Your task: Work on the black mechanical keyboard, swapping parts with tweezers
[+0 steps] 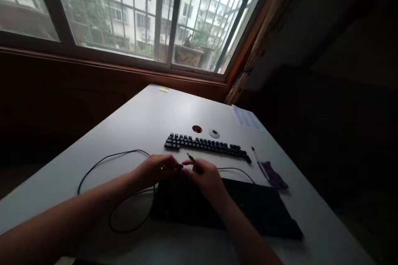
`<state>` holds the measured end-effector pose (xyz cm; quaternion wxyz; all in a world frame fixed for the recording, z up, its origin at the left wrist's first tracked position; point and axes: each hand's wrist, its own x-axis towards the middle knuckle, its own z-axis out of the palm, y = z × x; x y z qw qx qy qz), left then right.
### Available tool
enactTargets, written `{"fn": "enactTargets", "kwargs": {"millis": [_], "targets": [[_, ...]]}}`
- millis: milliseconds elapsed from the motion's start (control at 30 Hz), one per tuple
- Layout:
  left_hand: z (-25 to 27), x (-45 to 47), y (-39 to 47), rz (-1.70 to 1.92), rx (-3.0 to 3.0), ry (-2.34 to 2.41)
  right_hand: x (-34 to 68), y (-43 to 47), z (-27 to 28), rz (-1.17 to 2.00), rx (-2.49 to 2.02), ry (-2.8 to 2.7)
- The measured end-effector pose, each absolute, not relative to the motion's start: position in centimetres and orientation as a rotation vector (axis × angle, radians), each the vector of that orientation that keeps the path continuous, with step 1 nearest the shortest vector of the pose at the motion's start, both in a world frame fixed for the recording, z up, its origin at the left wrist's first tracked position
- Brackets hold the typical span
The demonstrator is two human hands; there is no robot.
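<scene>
Where the keyboard lies, dark and slightly askew on the near part of the bench, both hands are at work over its far left edge.

Left hand: fingers pinched nearly closed on one small dark keycap, just above the keyboard's far edge. Right hand: fingers closed round a slim, pen-like tool, its tip pointing up and away from the keyboard; thumb close to the keycap, contact uncertain.

Beyond the keyboard: loose keycaps, black, set out in slanting rows, legends too small to read; farther off, a round hole with a pale ring beside it; at the bench's far corner, yellow notes, no writing legible.

Left of the keyboard: black cable, looped.

Right of the keyboard: a brush, its handle against purple cloth; farther beyond, paper with faint printed lines, unreadable. Brand on keyboard: none legible.
</scene>
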<state>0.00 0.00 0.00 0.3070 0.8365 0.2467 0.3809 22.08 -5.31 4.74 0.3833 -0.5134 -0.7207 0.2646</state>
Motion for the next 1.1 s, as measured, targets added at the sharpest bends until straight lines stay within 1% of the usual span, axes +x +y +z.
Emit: {"fn": "enactTargets", "kwargs": {"millis": [233,367,467,600,767,933,1100], "targets": [[0.1,0.3,0.1,1.052,2.213,0.660,21.9,-5.1,4.7,0.614,-1.239,-1.908],[0.3,0.5,0.3,1.015,2.159,0.656,22.0,-4.5,4.2,0.550,-1.207,-1.940],[0.3,0.5,0.7,1.019,2.135,0.703,22.7,-3.2,4.1,0.510,-1.261,-1.930],[0.3,0.3,1.5,0.998,2.195,0.835,24.0,-0.2,3.5,0.362,-1.383,-1.979],[0.2,0.1,2.1,0.937,2.266,0.985,24.5,3.0,1.9,0.338,-1.416,-2.049],[0.0,0.1,1.9,0.865,2.289,1.044,24.2,3.6,0.6,0.308,-1.465,-2.098],[-0.1,0.1,1.6,0.798,2.366,1.006,24.1,3.4,0.0,0.275,-1.488,-2.100]]}}
